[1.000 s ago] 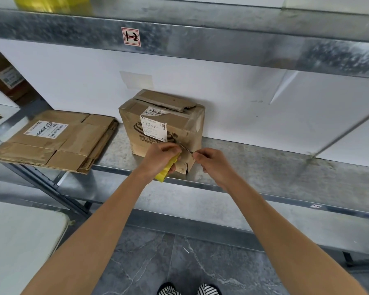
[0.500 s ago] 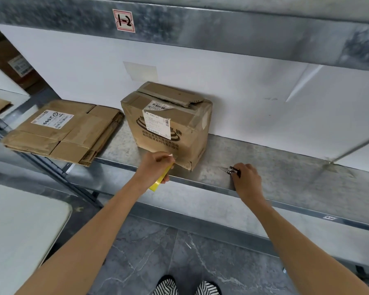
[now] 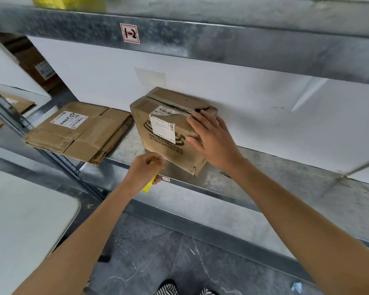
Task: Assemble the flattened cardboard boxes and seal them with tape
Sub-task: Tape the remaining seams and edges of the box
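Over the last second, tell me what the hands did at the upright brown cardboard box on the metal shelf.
The right hand left the lower front of the brown cardboard box, laid its small dark tool on the grey metal shelf, let go, then rose to press flat on the box's upper right. Unchanged: the left hand grips the flat yellow object; the flattened cardboard stack lies left.

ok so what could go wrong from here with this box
1. The box sits at an angle with its near corner close to the front edge of the shelf; a push from the right hand lying on it might slide it off.
2. The top flaps are gapped and torn near the right hand, so a seal may be weak there.
3. The left hand grips a yellow item, leaving only one hand to steady the box.
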